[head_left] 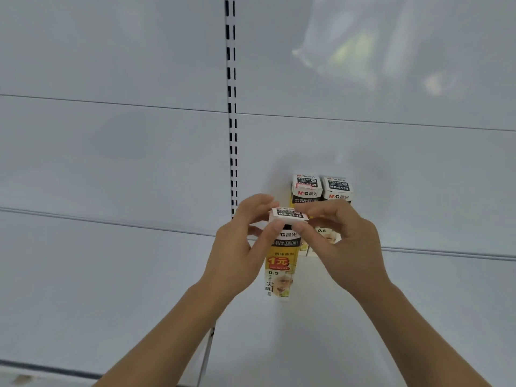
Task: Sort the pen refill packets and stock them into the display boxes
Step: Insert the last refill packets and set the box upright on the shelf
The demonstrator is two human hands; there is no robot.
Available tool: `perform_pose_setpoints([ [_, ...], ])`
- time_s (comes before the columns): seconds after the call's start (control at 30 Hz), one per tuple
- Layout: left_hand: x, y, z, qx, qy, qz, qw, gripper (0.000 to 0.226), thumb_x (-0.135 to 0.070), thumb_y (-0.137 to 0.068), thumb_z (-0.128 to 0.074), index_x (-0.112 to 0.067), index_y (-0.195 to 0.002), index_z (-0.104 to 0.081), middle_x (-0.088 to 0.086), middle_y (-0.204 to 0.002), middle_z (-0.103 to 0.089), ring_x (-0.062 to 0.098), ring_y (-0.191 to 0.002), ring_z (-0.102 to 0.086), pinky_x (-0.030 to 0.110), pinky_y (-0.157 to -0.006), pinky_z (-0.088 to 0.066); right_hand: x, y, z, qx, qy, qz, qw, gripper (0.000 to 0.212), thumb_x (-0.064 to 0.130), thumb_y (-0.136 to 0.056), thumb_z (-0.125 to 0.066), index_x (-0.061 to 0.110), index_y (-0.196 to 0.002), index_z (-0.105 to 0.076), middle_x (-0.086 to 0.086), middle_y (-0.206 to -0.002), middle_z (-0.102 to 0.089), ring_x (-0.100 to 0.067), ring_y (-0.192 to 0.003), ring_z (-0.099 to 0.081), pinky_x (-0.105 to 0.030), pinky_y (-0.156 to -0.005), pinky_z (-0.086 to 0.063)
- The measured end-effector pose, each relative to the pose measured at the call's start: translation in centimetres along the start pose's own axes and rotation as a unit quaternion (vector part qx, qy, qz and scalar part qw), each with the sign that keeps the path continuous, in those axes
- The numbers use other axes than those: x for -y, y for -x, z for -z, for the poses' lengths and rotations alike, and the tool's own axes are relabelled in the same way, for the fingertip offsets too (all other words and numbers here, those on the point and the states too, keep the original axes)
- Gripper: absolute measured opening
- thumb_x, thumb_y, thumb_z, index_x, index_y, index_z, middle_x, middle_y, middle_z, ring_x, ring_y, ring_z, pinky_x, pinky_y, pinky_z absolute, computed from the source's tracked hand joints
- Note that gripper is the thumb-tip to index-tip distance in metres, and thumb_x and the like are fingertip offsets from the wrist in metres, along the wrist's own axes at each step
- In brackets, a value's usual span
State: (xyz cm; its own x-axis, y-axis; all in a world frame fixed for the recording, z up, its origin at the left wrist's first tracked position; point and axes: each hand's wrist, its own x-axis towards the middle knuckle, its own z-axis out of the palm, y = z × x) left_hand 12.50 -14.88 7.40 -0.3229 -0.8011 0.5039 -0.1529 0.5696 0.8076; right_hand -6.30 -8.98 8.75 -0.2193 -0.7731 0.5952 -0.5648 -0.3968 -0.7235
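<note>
Both hands [290,233] pinching box flap [289,213]

We face a pale grey-white shelving unit whose back panels [111,152] fill most of the view, split by thin horizontal seams. A white upright rail [231,107] with two columns of dark slots runs down between the left and right panels. Below it a white shelf [363,331] spreads out flat toward us. High on the right panel we see a blurred, glossy reflection [346,51] with a faint yellowish patch; what it mirrors we cannot tell.
</note>
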Motion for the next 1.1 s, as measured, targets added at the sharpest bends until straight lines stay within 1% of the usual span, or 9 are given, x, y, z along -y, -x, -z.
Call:
perform_pose_setpoints([
  [0.07, 0.4, -0.1, 0.2, 0.009, -0.048, -0.038, 0.998, 0.029, -0.061, -0.103, -0.045, -0.059, -0.131, -0.052, -0.027, -0.131, -0.065, -0.002, -0.115, -0.065, 0.015, -0.086, -0.055, -0.3, -0.1, 0.2, -0.002, 0.045, 0.064, 0.997, 0.021, 0.029, -0.091, -0.08, 0.027, -0.112, -0.078, 0.018, -0.116, -0.075, -0.007, -0.104, -0.073, -0.033, -0.087, -0.061],
  [0.17, 1.2, -0.1, 0.3, 0.007, -0.064, -0.08, 0.995, 0.032, -0.051, -0.107, -0.045, -0.043, -0.133, -0.061, -0.019, -0.139, -0.064, -0.001, -0.123, -0.062, 0.015, -0.092, -0.053, -1.2, 0.0, 0.1, -0.004, 0.092, 0.15, 0.984, 0.018, 0.019, -0.097, -0.076, 0.015, -0.114, -0.081, 0.007, -0.122, -0.075, -0.012, -0.118, -0.069, -0.038, -0.099, -0.057],
  [0.23, 1.3, -0.1, 0.4, 0.009, -0.055, -0.071, 0.996, 0.029, -0.049, -0.106, -0.047, -0.042, -0.13, -0.062, -0.022, -0.137, -0.064, 0.0, -0.119, -0.064, 0.015, -0.089, -0.054, -1.4, 0.0, 0.0, -0.003, 0.103, 0.166, 0.981, 0.02, 0.019, -0.099, -0.071, 0.014, -0.117, -0.08, 0.006, -0.124, -0.074, -0.013, -0.121, -0.068, -0.037, -0.102, -0.055],
  [0.33, 1.0, -0.4, 0.4, 0.004, -0.018, -0.027, 0.999, 0.03, -0.056, -0.102, -0.048, -0.043, -0.123, -0.065, -0.026, -0.124, -0.068, 0.002, -0.107, -0.07, 0.017, -0.085, -0.056, -1.3, -0.2, 0.0, 0.012, 0.072, 0.122, 0.99, 0.021, 0.022, -0.101, -0.066, 0.017, -0.115, -0.08, 0.01, -0.122, -0.074, -0.012, -0.122, -0.067, -0.036, -0.102, -0.055],
  [0.43, 1.0, -0.5, 0.3, 0.002, -0.006, -0.031, 0.999, 0.031, -0.055, -0.102, -0.048, -0.04, -0.122, -0.066, -0.022, -0.121, -0.071, 0.004, -0.105, -0.071, 0.018, -0.084, -0.056, -1.2, -0.5, 0.4, 0.045, 0.029, 0.07, 0.996, 0.025, 0.029, -0.104, -0.06, 0.022, -0.117, -0.08, 0.016, -0.123, -0.074, -0.016, -0.126, -0.065, -0.04, -0.104, -0.053],
  [0.63, 1.5, -0.7, 0.0, -0.019, -0.048, -0.053, 0.997, 0.026, -0.053, -0.104, -0.043, -0.041, -0.118, -0.062, -0.023, -0.13, -0.067, 0.002, -0.102, -0.071, 0.021, -0.079, -0.06, -1.3, -0.9, 1.2, 0.11, 0.049, 0.09, 0.989, 0.031, 0.032, -0.106, -0.053, 0.025, -0.128, -0.075, 0.017, -0.134, -0.069, -0.018, -0.135, -0.058, -0.04, -0.11, -0.049],
  [0.77, 1.6, -0.7, -0.1, -0.031, -0.045, -0.05, 0.997, 0.029, -0.054, -0.104, -0.042, -0.039, -0.117, -0.063, -0.019, -0.124, -0.072, 0.003, -0.1, -0.071, 0.03, -0.077, -0.062, -1.2, -1.3, 1.1, 0.118, 0.052, 0.094, 0.987, 0.028, 0.033, -0.105, -0.056, 0.031, -0.127, -0.074, 0.019, -0.131, -0.07, -0.017, -0.131, -0.06, -0.035, -0.108, -0.049],
  [0.9, 1.4, -0.7, -0.1, -0.043, -0.024, -0.028, 0.998, 0.034, -0.056, -0.103, -0.042, -0.04, -0.122, -0.066, -0.022, -0.117, -0.073, 0.001, -0.098, -0.072, 0.026, -0.077, -0.061, -0.9, -1.2, 0.8, 0.108, 0.047, 0.088, 0.989, 0.03, 0.036, -0.105, -0.054, 0.033, -0.13, -0.071, 0.021, -0.131, -0.069, -0.018, -0.132, -0.059, -0.028, -0.107, -0.048],
  [1.1, 1.2, -0.6, -0.1, -0.045, 0.015, 0.0, 0.999, 0.041, -0.055, -0.101, -0.046, -0.032, -0.121, -0.073, -0.02, -0.116, -0.075, 0.005, -0.097, -0.074, 0.026, -0.077, -0.061, -1.2, -0.9, 0.8, 0.096, 0.019, 0.089, 0.991, 0.021, 0.027, -0.104, -0.058, 0.029, -0.12, -0.072, 0.014, -0.127, -0.072, -0.019, -0.125, -0.065, -0.038, -0.093, -0.059],
])
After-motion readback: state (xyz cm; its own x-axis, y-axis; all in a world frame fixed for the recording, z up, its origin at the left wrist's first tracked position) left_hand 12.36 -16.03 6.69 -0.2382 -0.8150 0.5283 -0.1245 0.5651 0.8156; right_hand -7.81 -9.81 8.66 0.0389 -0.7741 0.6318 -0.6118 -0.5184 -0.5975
